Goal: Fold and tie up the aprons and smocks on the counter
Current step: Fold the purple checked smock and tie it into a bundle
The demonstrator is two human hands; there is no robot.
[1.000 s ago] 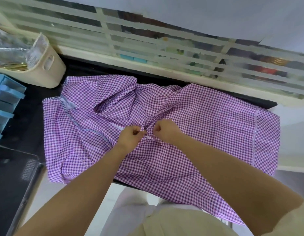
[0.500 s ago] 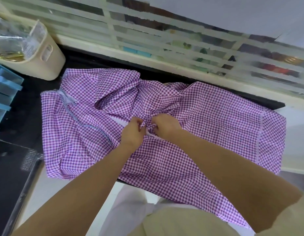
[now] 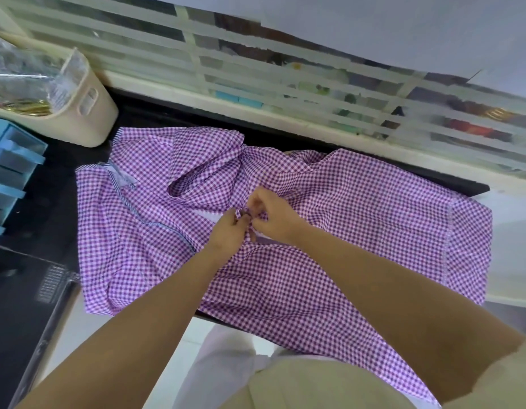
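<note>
basket (image 3: 78, 122) cropped left, smock tie (image 3: 238, 214) mostly hidden

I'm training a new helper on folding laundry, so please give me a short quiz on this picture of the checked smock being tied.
1. True or false: the purple checked smock lies wholly on the black counter.
2. The left hand and the right hand both pinch: A the smock's tie strip; B a basket handle; C a drawer knob.
3. Fill in: the hand nearer the cream basket is the ___ hand.
Key: 1 false, its near edge hangs over the counter's front. 2 A. 3 left.
</note>
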